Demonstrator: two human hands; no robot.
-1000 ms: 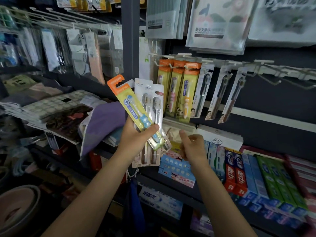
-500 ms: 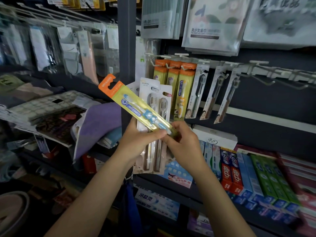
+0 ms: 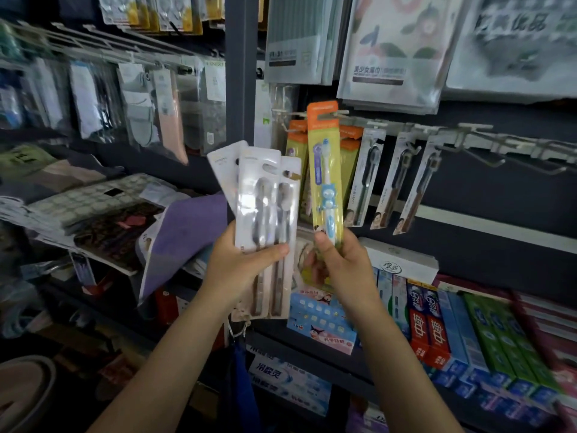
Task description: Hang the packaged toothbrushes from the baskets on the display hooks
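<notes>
- right hand (image 3: 340,260) pinches the yellow kids toothbrush pack (image 3: 324,170) by its bottom, mid-frame, upright
- left hand (image 3: 243,260) grips the white toothbrush packs (image 3: 265,207), fanned
- held that low, the pack could wobble and miss the display hook (image 3: 282,115)

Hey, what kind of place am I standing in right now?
Most likely a small shop's toiletries aisle: packaged toothbrushes hang on display hooks, and boxed toothpaste lines the shelf below.

A shop, display hooks (image 3: 477,142) of packaged goods, shelved toothpaste boxes (image 3: 431,329)
</notes>
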